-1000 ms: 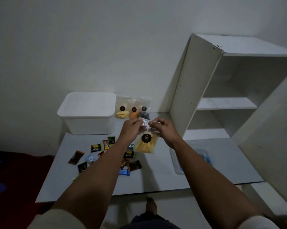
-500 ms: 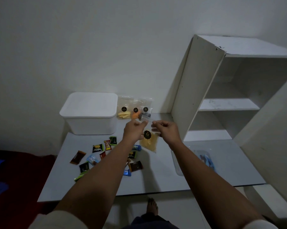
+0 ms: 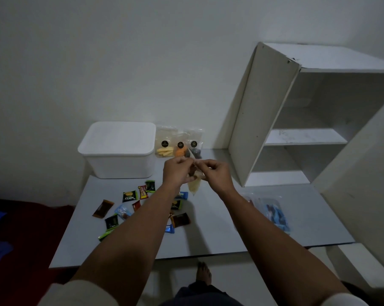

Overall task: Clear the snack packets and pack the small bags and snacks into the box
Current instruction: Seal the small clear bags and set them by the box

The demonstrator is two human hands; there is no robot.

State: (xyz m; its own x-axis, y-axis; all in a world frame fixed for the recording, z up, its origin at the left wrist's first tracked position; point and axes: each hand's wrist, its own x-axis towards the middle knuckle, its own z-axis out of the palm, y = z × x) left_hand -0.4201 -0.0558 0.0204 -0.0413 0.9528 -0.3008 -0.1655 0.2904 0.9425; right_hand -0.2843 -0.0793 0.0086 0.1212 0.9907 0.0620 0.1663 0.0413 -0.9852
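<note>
Snack packets (image 3: 129,196) are mostly left scattered on the desk (image 3: 208,235); the box (image 3: 118,149) at 11 o'clock is kept lidded. One small bag (image 3: 194,186) is pinched shut-gripped between left hand (image 3: 177,171) and right hand (image 3: 215,173). Barely started, probably.

A pale grey rectangular table (image 3: 208,239) stands against the white wall. At its back left sits a white plastic box with its lid on (image 3: 119,149); just beside it, three clear small bags with black round stickers (image 3: 179,143) lean on the wall. Small coloured snack packets (image 3: 129,208) lie scattered across the left half. A clear plastic bag with blue contents (image 3: 272,212) lies flat on the right. A white open shelf unit (image 3: 297,120) rests on the back right corner.
</note>
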